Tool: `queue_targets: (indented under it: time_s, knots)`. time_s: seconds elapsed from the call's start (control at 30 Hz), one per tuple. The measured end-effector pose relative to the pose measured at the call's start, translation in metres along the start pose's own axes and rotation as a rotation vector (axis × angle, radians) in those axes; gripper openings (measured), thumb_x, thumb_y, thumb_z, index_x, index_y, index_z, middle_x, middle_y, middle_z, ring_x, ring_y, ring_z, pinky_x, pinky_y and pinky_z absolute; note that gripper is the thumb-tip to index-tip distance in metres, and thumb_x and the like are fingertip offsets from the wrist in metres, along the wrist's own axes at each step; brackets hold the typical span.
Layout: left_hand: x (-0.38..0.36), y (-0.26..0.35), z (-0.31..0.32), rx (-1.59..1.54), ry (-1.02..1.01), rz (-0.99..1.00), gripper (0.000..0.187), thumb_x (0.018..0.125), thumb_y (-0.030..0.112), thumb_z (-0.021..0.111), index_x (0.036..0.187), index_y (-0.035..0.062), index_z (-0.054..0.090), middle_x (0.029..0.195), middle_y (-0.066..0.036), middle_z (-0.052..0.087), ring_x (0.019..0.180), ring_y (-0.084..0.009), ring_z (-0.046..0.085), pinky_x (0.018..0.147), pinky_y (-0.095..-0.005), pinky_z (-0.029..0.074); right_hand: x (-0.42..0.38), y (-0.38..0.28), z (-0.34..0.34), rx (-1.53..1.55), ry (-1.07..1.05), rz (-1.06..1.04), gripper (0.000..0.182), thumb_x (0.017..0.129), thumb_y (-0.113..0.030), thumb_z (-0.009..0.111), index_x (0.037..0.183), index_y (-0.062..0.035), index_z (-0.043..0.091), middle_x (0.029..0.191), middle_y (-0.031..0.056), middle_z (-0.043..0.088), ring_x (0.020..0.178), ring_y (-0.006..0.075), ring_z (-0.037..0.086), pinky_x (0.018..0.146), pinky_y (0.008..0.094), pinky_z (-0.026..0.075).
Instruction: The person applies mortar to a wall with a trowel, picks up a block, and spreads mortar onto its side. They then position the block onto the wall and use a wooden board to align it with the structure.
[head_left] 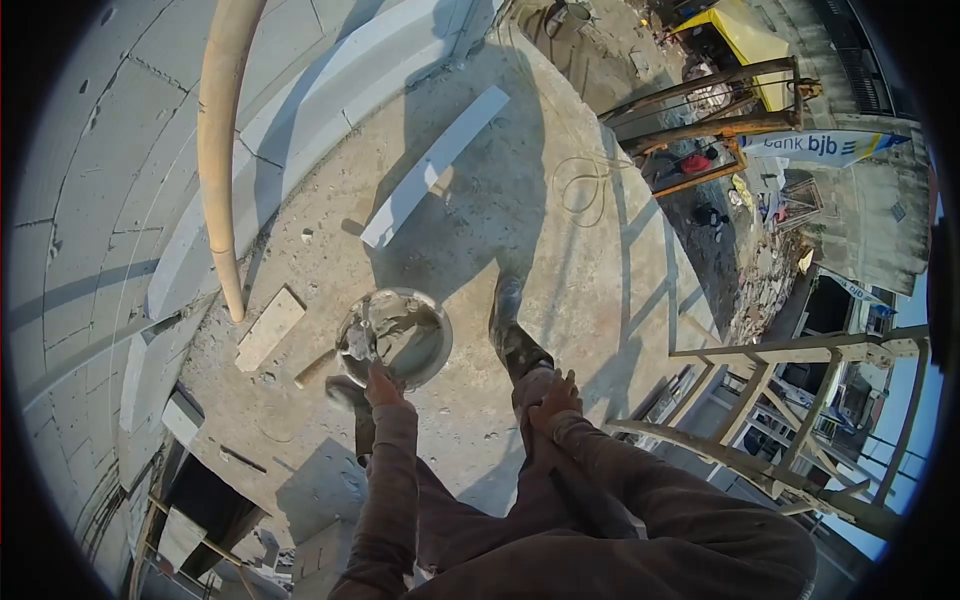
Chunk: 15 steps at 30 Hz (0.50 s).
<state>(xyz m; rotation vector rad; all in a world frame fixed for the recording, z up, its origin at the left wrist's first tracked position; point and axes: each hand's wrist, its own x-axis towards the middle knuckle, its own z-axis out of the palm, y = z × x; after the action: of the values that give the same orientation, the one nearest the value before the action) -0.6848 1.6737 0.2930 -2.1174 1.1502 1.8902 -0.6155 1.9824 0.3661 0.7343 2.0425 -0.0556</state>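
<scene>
though fingers hidden, left hand (383, 386) at mortar bucket (394, 337) rim

The left hand (383, 386) hides the near rim of the bucket (395, 338).

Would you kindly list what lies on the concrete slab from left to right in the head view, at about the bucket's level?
Pipe → flat block → bucket with left hand at its rim → boot → railing.
</scene>
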Motion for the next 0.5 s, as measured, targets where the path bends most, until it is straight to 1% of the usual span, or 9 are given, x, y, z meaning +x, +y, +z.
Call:
queue_targets:
  time_s: [0.07, 0.1, 0.17, 0.23, 0.3, 0.37, 0.4, 0.47, 0.5]
  knots:
    - [-0.011, -0.018, 0.063, 0.061, -0.228, 0.051, 0.030, 0.089, 0.038, 0.067, 0.075, 0.0174, 0.050, 0.067, 0.004, 0.041, 0.056, -0.0108, 0.038, 0.055, -0.0326, 0.035, 0.029, 0.020, -0.004, -0.018, 0.060, -0.213, 0.101, 0.075, -0.033, 0.067, 0.159, -0.0033, 0.019, 0.161, 0.0285, 0.022, 0.146, 0.0465, 0.030, 0.117, 0.0566, 0.030]
    - [-0.025, -0.023, 0.102, 0.089, -0.233, 0.058, 0.030, 0.089, 0.038, 0.067, 0.075, 0.0174, 0.050, 0.067, 0.004, 0.041, 0.056, -0.0108, 0.038, 0.055, -0.0326, 0.035, 0.040, 0.026, -0.014, 0.007, 0.048, -0.200, 0.101, 0.075, -0.033, 0.067, 0.159, -0.0033, 0.019, 0.161, 0.0285, 0.022, 0.146, 0.0465, 0.030, 0.117, 0.0566, 0.030]
    - [-0.053, -0.026, 0.183, 0.089, -0.185, -0.031, 0.031, 0.093, 0.038, 0.061, 0.078, 0.0162, 0.045, 0.073, 0.003, 0.037, 0.059, -0.0104, 0.037, 0.050, -0.0297, 0.030, 0.052, 0.029, -0.044, 0.099, 0.012, -0.200, 0.102, 0.074, -0.032, 0.067, 0.159, -0.0035, 0.019, 0.160, 0.0291, 0.022, 0.145, 0.0471, 0.031, 0.116, 0.0562, 0.032]
    - [-0.045, -0.051, 0.242, 0.025, -0.306, -0.146, 0.036, 0.093, 0.037, 0.062, 0.073, 0.0173, 0.040, 0.068, 0.003, 0.038, 0.053, -0.0111, 0.036, 0.047, -0.0309, 0.032, 0.070, 0.037, -0.060, 0.135, -0.008, -0.188, 0.102, 0.074, -0.033, 0.068, 0.159, -0.0038, 0.020, 0.160, 0.0293, 0.023, 0.145, 0.0473, 0.032, 0.115, 0.0563, 0.033]
    - [-0.060, -0.072, 0.308, -0.051, -0.294, -0.114, 0.035, 0.093, 0.035, 0.062, 0.074, 0.0177, 0.038, 0.062, 0.003, 0.035, 0.047, -0.0116, 0.034, 0.046, -0.0317, 0.034, 0.083, 0.039, -0.079, 0.156, -0.046, -0.204, 0.102, 0.074, -0.034, 0.068, 0.159, -0.0040, 0.020, 0.160, 0.0294, 0.023, 0.144, 0.0475, 0.033, 0.115, 0.0563, 0.033]
    - [-0.077, -0.092, 0.369, -0.124, -0.307, -0.127, 0.033, 0.093, 0.033, 0.061, 0.074, 0.0172, 0.038, 0.059, 0.004, 0.032, 0.048, -0.0112, 0.034, 0.046, -0.0318, 0.034, 0.097, 0.038, -0.102, 0.222, -0.071, -0.192, 0.103, 0.074, -0.036, 0.069, 0.159, -0.0048, 0.020, 0.159, 0.0300, 0.026, 0.143, 0.0479, 0.035, 0.113, 0.0570, 0.035]
    - [-0.077, -0.101, 0.398, -0.145, -0.324, -0.167, 0.033, 0.094, 0.032, 0.060, 0.075, 0.0171, 0.038, 0.060, 0.003, 0.034, 0.048, -0.0121, 0.034, 0.049, -0.0327, 0.036, 0.107, 0.039, -0.106, 0.240, -0.081, -0.194, 0.103, 0.074, -0.036, 0.069, 0.159, -0.0048, 0.020, 0.159, 0.0300, 0.026, 0.143, 0.0479, 0.035, 0.113, 0.0570, 0.035]
    - [-0.064, -0.119, 0.448, -0.151, -0.334, -0.203, 0.032, 0.095, 0.031, 0.059, 0.076, 0.0170, 0.038, 0.060, 0.003, 0.035, 0.048, -0.0131, 0.034, 0.053, -0.0336, 0.039, 0.121, 0.043, -0.112, 0.284, -0.091, -0.194, 0.104, 0.074, -0.038, 0.070, 0.159, -0.0052, 0.020, 0.157, 0.0303, 0.028, 0.142, 0.0483, 0.036, 0.112, 0.0575, 0.038]
    - [-0.052, -0.132, 0.470, -0.246, -0.303, -0.254, 0.031, 0.095, 0.030, 0.059, 0.077, 0.0170, 0.038, 0.060, 0.003, 0.035, 0.048, -0.0140, 0.033, 0.056, -0.0351, 0.041, 0.126, 0.046, -0.116, 0.295, -0.101, -0.190, 0.104, 0.074, -0.038, 0.070, 0.159, -0.0052, 0.020, 0.157, 0.0303, 0.028, 0.142, 0.0483, 0.036, 0.112, 0.0575, 0.038]
